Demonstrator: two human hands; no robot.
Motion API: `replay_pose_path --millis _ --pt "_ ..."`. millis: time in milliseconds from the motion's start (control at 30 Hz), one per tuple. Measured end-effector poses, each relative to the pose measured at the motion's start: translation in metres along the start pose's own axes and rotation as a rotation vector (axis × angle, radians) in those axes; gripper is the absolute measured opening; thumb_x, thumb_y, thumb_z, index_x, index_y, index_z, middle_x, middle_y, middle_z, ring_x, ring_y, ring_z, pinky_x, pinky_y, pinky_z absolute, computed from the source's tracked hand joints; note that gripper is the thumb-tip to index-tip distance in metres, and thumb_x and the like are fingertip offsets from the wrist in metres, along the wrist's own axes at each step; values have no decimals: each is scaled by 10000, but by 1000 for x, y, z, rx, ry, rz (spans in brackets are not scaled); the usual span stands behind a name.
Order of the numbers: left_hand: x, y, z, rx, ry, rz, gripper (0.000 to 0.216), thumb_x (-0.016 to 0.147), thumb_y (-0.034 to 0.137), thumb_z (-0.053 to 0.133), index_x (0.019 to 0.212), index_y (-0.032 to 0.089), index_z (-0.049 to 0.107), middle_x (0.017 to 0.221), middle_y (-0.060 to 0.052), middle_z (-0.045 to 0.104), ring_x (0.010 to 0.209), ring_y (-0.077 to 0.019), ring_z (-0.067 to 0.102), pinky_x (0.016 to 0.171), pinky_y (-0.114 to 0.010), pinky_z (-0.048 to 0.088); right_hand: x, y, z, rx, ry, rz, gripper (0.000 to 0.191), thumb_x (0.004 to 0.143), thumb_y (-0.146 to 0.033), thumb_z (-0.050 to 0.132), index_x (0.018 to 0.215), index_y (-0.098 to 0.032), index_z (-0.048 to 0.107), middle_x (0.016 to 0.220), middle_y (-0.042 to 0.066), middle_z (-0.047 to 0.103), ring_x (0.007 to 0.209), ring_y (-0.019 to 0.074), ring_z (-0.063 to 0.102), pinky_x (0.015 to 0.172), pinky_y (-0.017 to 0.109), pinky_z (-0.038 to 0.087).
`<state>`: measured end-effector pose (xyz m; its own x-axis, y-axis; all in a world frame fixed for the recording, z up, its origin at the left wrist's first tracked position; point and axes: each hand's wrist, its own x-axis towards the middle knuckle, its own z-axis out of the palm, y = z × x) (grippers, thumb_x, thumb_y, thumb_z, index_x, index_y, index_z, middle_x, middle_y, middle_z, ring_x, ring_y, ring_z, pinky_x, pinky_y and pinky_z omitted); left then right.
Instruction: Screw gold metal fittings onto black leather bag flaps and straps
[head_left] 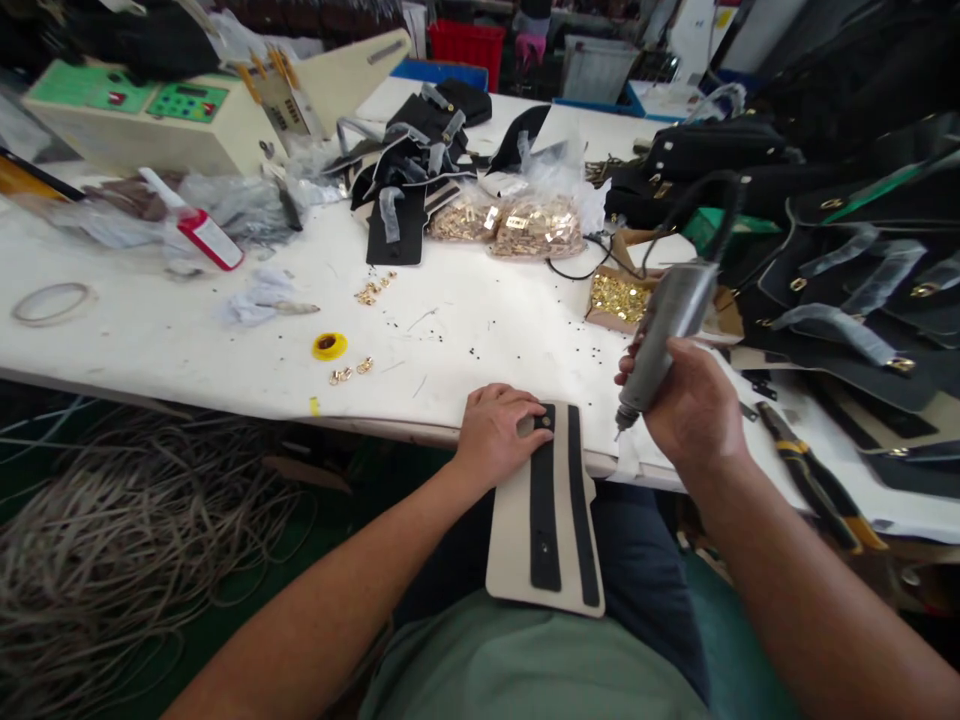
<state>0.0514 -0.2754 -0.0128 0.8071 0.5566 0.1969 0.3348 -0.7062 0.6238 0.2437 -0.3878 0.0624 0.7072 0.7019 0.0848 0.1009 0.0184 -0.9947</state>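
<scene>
Gotta say, if the beige panel (567,500) isn't pinned firmly, a hard push from the electric screwdriver (670,310) might skid it, and a slipped bit could nick fingers. It's under the left hand (496,430), running back toward the body. That hand's holding its far end, thumb and fingers spread. Right hand's (694,400) wrapped round the screwdriver, wrist raised, bit angled down beside the panel.

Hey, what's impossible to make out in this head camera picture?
In the head view:
Beige panel: underside hidden by its upper face.
Right hand: partly hidden by the grey tool.
Red bottle: lettering too small and blurred.
Black pile: cut off by the right edge.
</scene>
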Motion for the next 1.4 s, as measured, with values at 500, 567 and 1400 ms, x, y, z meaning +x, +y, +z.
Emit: replay_pose_path --millis 500,567,1400 --pt "-2 -2 3 -16 10 4 264 814 411 820 1046 309 744 1196 27 750 1201 -255 567 1049 -474 373 -19 12 80 80 124 -237 400 821 -572 730 726 -244 521 560 -50 512 468 130 511 471 284 443" --pt "-2 -2 3 -20 11 9 271 812 406 823 1050 307 743 1196 29 750 1201 -252 568 1046 -471 372 -19 13 82 67 118 -247 393 833 -564 721 716 -245 524 561 -45 512 473 133 512 471 286 443" --pt "-2 -5 5 -33 35 36 283 809 405 822 1052 288 735 1182 35 758 1186 -252 580 1031 -466 367 -20 27 80 83 43 -290 313 821 -461 764 722 -229 579 565 -47 558 442 128 514 409 276 433"
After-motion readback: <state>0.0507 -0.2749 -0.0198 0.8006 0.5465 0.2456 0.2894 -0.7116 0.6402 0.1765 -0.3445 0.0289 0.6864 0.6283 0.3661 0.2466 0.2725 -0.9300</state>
